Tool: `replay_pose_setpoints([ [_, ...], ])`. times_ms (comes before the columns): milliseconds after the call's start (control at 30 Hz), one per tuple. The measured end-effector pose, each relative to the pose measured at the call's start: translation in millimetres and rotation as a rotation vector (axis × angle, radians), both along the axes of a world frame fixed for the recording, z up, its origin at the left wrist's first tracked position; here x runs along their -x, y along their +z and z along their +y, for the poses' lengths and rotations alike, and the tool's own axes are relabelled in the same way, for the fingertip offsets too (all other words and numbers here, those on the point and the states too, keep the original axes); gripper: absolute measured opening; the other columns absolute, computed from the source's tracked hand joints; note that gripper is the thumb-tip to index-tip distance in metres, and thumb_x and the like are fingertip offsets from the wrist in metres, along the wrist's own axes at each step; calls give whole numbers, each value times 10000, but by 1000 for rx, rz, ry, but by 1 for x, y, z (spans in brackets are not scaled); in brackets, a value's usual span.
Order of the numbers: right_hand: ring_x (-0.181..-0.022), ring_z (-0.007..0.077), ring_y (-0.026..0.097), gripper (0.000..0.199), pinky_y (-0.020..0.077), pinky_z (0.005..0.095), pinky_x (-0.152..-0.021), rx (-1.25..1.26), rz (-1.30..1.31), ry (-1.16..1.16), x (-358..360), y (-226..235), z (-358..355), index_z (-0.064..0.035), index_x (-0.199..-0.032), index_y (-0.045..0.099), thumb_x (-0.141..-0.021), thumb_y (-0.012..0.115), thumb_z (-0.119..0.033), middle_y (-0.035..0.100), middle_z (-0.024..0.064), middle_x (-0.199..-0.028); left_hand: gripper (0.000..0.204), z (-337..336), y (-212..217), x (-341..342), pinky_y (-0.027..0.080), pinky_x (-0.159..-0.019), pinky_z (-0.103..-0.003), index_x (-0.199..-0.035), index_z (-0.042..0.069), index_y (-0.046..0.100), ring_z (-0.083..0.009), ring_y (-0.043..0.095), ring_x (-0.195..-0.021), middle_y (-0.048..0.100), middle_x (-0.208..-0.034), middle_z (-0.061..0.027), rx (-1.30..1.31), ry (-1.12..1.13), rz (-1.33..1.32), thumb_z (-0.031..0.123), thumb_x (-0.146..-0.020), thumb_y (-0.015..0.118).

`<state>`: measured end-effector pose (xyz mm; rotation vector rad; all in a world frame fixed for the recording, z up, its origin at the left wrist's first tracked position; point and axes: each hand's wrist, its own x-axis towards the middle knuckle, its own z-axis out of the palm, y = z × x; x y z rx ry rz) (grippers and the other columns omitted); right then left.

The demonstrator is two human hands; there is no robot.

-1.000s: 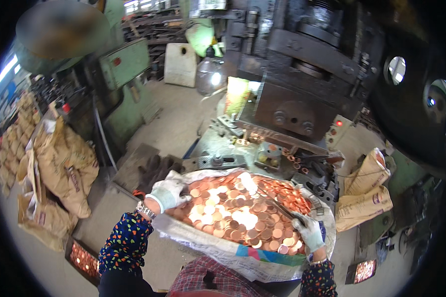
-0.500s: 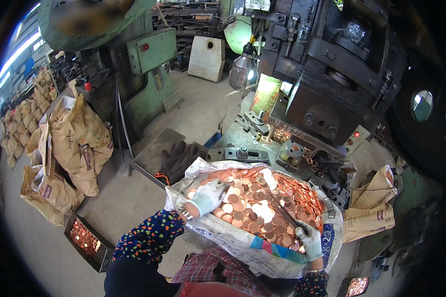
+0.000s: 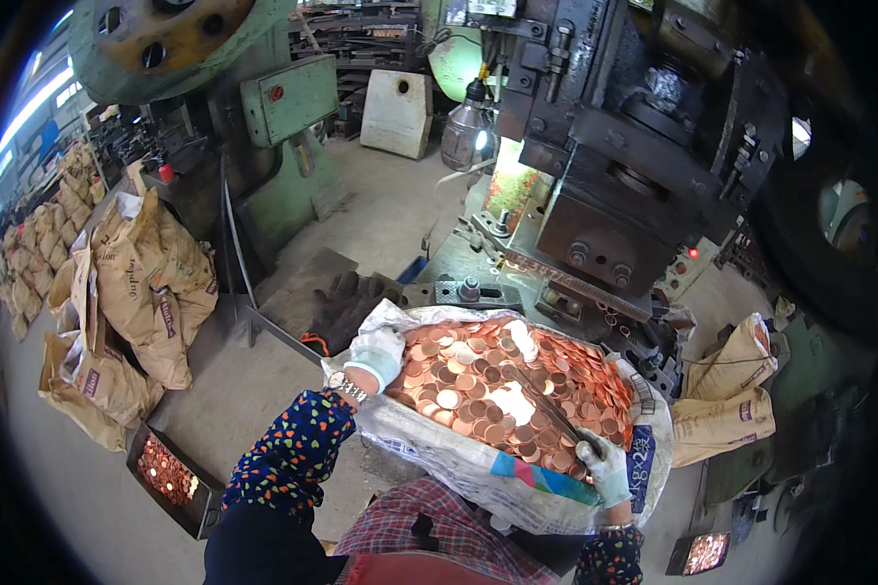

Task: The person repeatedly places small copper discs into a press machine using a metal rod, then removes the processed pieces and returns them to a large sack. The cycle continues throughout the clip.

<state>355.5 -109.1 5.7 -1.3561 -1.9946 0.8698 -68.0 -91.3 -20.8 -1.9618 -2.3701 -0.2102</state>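
Note:
A white woven sack (image 3: 498,478) lies spread in front of me, its rim turned down around a heap of copper-coloured discs (image 3: 468,375). My left hand (image 3: 376,357), in a white glove, is at the sack's left rim beside the discs. Its fingers are bent downward and mostly hidden, so I cannot tell what they hold. My right hand (image 3: 607,468), also gloved, is closed round the near end of a long, thin, dark metal tool, perhaps tongs (image 3: 554,414). The tool's far end rests over the discs.
Beyond the sack stands a dark press (image 3: 605,214) with a bolted bed. A dark glove (image 3: 346,307) lies at the sack's far left. Paper sacks stand left (image 3: 151,283) and right (image 3: 727,390). Metal trays of discs sit low left (image 3: 171,478) and low right (image 3: 702,554).
My left hand has drawn left and slightly away from me, off the discs to the sack's rim. The right hand keeps the dark tool in nearly the same place. The view has shifted slightly.

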Motion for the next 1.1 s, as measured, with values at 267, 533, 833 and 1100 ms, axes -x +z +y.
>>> replay_pose_setpoints([
  [267, -814, 250, 662, 344, 497, 326, -729, 35, -94, -6, -1, 22, 13, -38, -1121, 632, -866, 584, -264, 664, 177, -902, 404, 7, 1, 16, 477, -853, -401, -964, 53, 608, -320, 599, -957, 633, -995, -167, 15, -146, -187, 333, -692, 712],
  [533, -923, 315, 625, 334, 484, 378, -809, -206, -220, -48, -19, 71, 88, -55, -1122, 617, -900, 545, -294, 647, 189, -989, 291, 19, 47, -13, 483, -814, -359, -943, 103, 685, -269, 630, -868, 673, -924, -111, 27, -422, -266, 340, -777, 661],
  [833, -736, 232, 637, 282, 503, 352, -620, -577, -743, -142, -4, 59, 192, -220, -1169, 561, -904, 493, -289, 605, 65, -813, 258, 98, 78, -72, 515, -768, -328, -976, 107, 680, -202, 651, -815, 677, -891, -77, 96, -656, -729, 322, -839, 640],
  [1100, -689, 248, 636, 255, 502, 384, -572, -610, -729, -298, -14, 48, 207, -201, -1145, 560, -915, 494, -290, 598, 76, -780, 213, 209, 37, -111, 539, -589, -242, -1024, -8, 589, -129, 659, -754, 657, -893, -66, -127, -352, -1350, 98, -852, 656],
])
